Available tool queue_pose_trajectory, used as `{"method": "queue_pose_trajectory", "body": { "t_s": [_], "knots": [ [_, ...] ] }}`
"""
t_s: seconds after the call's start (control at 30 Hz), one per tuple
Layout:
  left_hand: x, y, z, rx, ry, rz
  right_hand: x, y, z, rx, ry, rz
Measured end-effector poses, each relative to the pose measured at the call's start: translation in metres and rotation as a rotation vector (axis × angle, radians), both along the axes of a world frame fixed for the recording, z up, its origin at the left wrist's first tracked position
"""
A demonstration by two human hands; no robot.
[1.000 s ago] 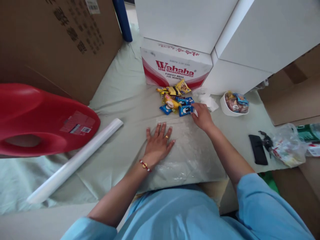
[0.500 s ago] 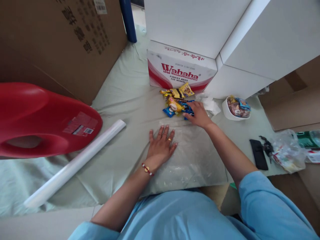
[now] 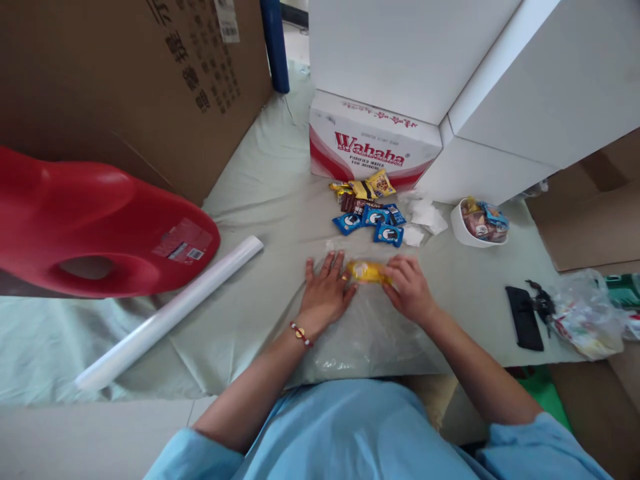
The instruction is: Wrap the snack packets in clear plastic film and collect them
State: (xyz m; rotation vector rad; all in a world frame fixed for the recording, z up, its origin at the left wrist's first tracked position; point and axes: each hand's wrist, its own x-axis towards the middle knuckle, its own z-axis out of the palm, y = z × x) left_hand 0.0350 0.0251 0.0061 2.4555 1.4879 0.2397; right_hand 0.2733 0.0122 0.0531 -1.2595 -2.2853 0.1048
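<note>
My right hand (image 3: 411, 288) pinches one end of a yellow snack packet (image 3: 369, 271), blurred by motion, just above a clear plastic sheet (image 3: 370, 333). Palm down on the left part of that sheet, my left hand (image 3: 326, 288) lies flat with fingers spread. The packet's other end comes close to the left fingers; whether they touch I cannot tell. Beyond the hands is a pile of wrapped snacks: blue packets (image 3: 389, 233), brown wrappers (image 3: 361, 204) and yellow packets (image 3: 373, 185).
White tissues (image 3: 429, 217) and a white bowl of packets (image 3: 465, 230) are to the right. Farther right lie a black phone (image 3: 523, 318), keys (image 3: 543, 305) and a plastic bag (image 3: 585, 317). At left are a plastic roll (image 3: 175, 313) and a red plastic object (image 3: 125, 220). A Wahaha carton (image 3: 373, 143) stands behind.
My right hand has taken the yellow snack packet off the pile and brought it toward me over the plastic sheet. My left hand stays flat on the sheet. The view has shifted slightly.
</note>
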Motion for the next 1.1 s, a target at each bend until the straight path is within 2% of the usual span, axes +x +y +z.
{"method": "queue_pose_trajectory", "body": {
  "t_s": [0.1, 0.17, 0.33, 0.47, 0.63, 0.73, 0.8, 0.9, 1.0, 1.1],
  "knots": [
    [0.000, 0.001, 0.001, 0.002, 0.012, 0.004, 0.013, -0.044, -0.012, -0.138, -0.075, 0.146],
    [0.000, 0.001, 0.001, 0.005, 0.025, 0.004, 0.016, -0.054, -0.015, -0.217, -0.058, 0.173],
    [0.001, 0.000, 0.000, 0.024, 0.063, 0.000, 0.000, -0.039, -0.016, -0.260, -0.059, 0.031],
    [0.002, -0.001, 0.002, 0.016, 0.073, 0.004, -0.015, -0.030, -0.024, -0.304, -0.123, 0.083],
    [0.002, 0.001, -0.001, 0.021, 0.038, 0.028, -0.014, -0.034, -0.027, -0.239, -0.026, 0.044],
    [-0.001, 0.002, -0.003, 0.034, -0.002, 0.069, -0.016, -0.033, -0.034, -0.281, -0.052, 0.042],
    [-0.004, 0.000, -0.003, 0.060, -0.051, 0.113, -0.020, -0.031, -0.040, -0.312, -0.064, 0.025],
    [-0.015, -0.011, 0.000, 0.168, -0.107, 0.129, -0.017, -0.033, -0.041, -0.280, -0.032, 0.004],
    [-0.036, -0.025, 0.000, 0.245, -0.155, -0.032, 0.002, -0.048, -0.028, -0.220, 0.089, 0.000],
    [-0.067, -0.033, -0.001, 0.127, -0.240, -0.302, 0.031, -0.079, -0.014, -0.293, 0.182, 0.082]
  ]
}}
